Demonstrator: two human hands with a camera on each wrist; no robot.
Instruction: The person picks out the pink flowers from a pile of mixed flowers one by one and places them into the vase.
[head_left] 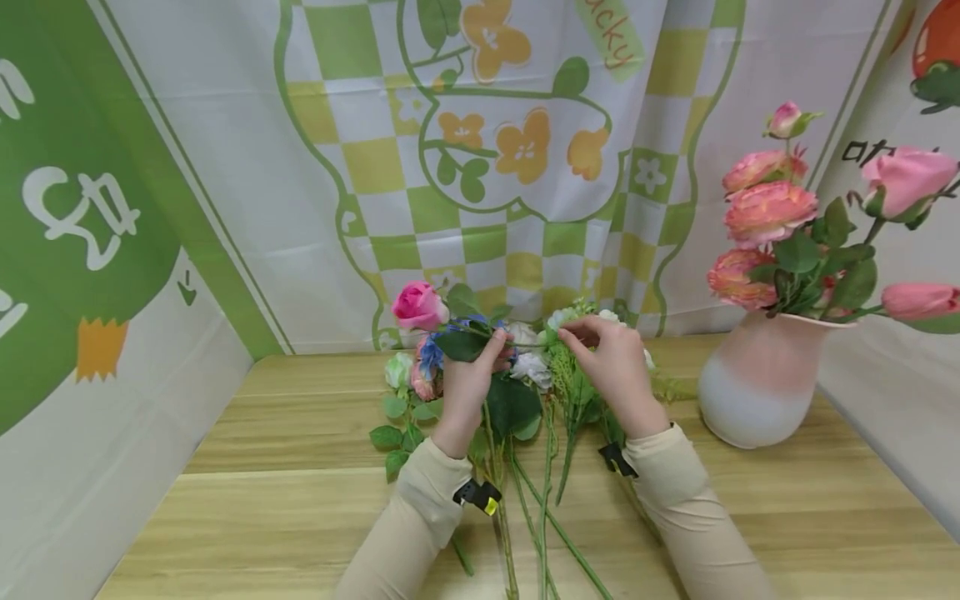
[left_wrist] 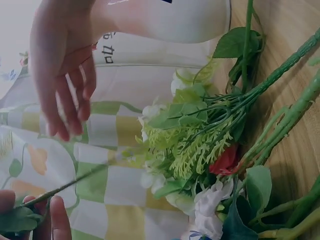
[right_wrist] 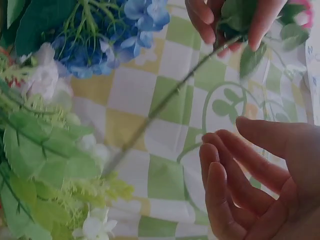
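Two hands work over a pile of flowers (head_left: 517, 392) on the wooden surface (head_left: 262, 492). Nearest to the camera, long green stems (head_left: 547, 517) lie loose on the wood and run between the two beige sleeves. The left hand (head_left: 468, 379) pinches a thin stem (head_left: 525, 343) with a large dark leaf at its fingers; thumb and fingers are closed together on it. This stem is slim and green, held almost level above the pile, and at its left end sits a pink rose (head_left: 418, 306) with tight petals. In the left wrist view the same stem (left_wrist: 65, 187) goes up from the fingertips (left_wrist: 57, 217) as a fine line. The right hand (head_left: 611, 358) is at the other end of the stem, its fingers bent loosely; in the right wrist view the fingers (right_wrist: 235, 170) stay apart from the stem (right_wrist: 165, 102) and hold nothing. Under the hands are blue blooms (head_left: 431, 354), white flowers (head_left: 531, 367), pale green sprigs (head_left: 562, 375) and one small red bloom (left_wrist: 225, 161). Farther to the right, a pink and white vase (head_left: 757, 383) stands on the surface with pink roses (head_left: 768, 212) in it. Behind all hangs a green and yellow checked cloth (head_left: 480, 167).
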